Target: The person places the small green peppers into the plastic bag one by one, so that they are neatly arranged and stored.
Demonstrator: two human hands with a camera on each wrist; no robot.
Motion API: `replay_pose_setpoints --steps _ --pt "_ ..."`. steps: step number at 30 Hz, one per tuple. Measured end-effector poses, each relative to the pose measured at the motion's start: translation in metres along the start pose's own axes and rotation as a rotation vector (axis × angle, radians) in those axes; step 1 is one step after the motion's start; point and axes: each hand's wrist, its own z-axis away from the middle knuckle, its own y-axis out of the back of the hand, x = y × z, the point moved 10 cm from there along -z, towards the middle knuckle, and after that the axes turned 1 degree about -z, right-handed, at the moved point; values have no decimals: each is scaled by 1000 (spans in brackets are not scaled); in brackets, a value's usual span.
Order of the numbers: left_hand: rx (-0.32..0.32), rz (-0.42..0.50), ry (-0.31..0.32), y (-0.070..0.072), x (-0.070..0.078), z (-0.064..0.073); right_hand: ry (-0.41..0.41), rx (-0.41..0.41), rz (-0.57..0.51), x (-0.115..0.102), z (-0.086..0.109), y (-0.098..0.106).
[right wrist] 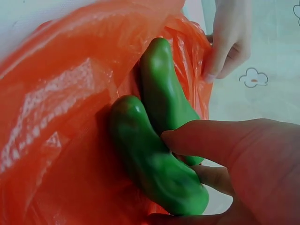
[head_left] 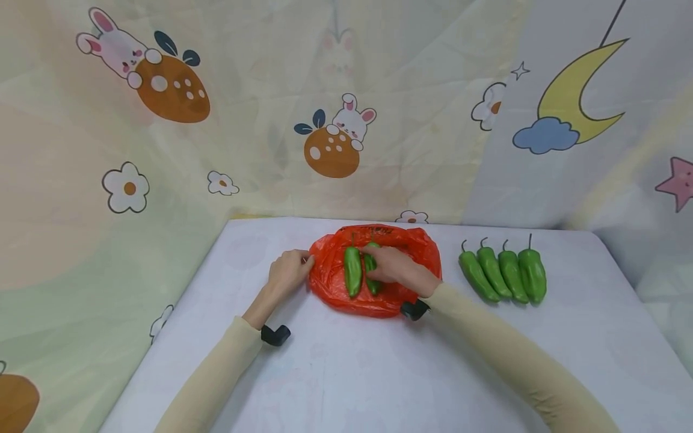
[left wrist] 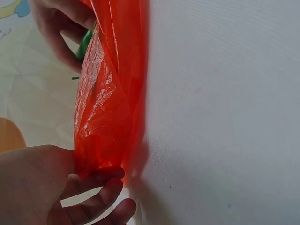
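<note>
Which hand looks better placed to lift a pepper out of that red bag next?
Probably the right hand: it grips one green pepper in the red bag, while the left hand holds the bag's edge at the far side from that pepper.

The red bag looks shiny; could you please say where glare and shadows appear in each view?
Head: soft shadow on the white table beside the right sleeve; left wrist: bright streaks on the red bag, shadow beside it; right wrist: pale glare on the bag, highlights on the upper green pepper.
</note>
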Motion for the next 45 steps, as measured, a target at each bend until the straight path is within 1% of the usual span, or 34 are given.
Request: replay_pose_setpoints --steps 5,10,18,26,36,42,45 --pt "-1 -5 0 -1 1 0 -43 -22 -9 3 1 -4" --pt "8 -6 -13 2 3 0 -47 -34 7 3 2 -5" --pt "-4 1 -4 3 4 1 -30 -35 -7 1 4 -3" --pt "4 8 0 3 3 0 -28 -2 11 -2 4 11" --pt "7 -3 -8 2 2 0 5 -3 19 -6 8 14" --pt "48 -27 -39 4 3 0 27 2 29 -8 10 20" --pt "51 -25 -35 3 1 -1 48 2 17 -10 12 24"
